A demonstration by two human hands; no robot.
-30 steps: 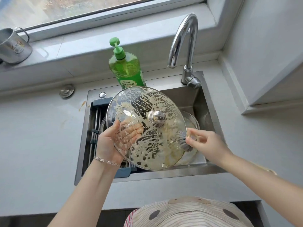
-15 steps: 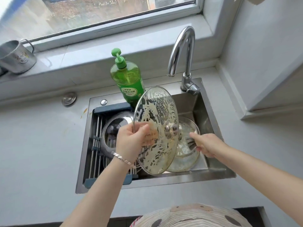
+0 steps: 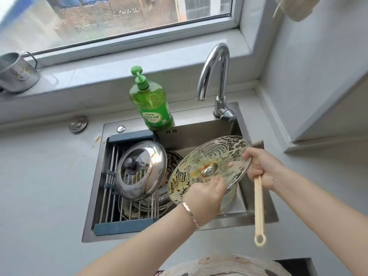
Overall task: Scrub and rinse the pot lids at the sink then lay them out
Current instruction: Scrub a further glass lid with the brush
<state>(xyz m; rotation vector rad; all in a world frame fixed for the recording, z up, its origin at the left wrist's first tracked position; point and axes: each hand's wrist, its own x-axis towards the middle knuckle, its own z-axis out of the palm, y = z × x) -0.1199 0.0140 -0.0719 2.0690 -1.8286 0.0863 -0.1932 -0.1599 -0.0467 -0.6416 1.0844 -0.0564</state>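
A soapy glass lid [image 3: 201, 156] is held tilted over the right half of the steel sink [image 3: 223, 128], its underside up. My left hand [image 3: 205, 194] grips its near rim. My right hand [image 3: 262, 168] holds the far rim and also grips a cream-handled dish brush [image 3: 258, 206], whose handle hangs down toward me. A steel lid [image 3: 145, 154] with a glass middle and a dark knob leans on the blue drain rack [image 3: 123, 226] at the sink's left. Under the held lid lies another glass lid [image 3: 231, 198], with more lids beneath the rack.
A green dish-soap pump bottle [image 3: 151, 102] stands at the sink's back edge, left of the chrome tap [image 3: 217, 76]. A metal mug [image 3: 16, 72] sits on the window ledge at the far left. Grey counter [image 3: 39, 186] lies on both sides of the sink.
The glass lid has been turned over, from knob side up and nearly on edge to underside up, and shifted right. My right hand now holds its rim, with the brush handle swung toward me.
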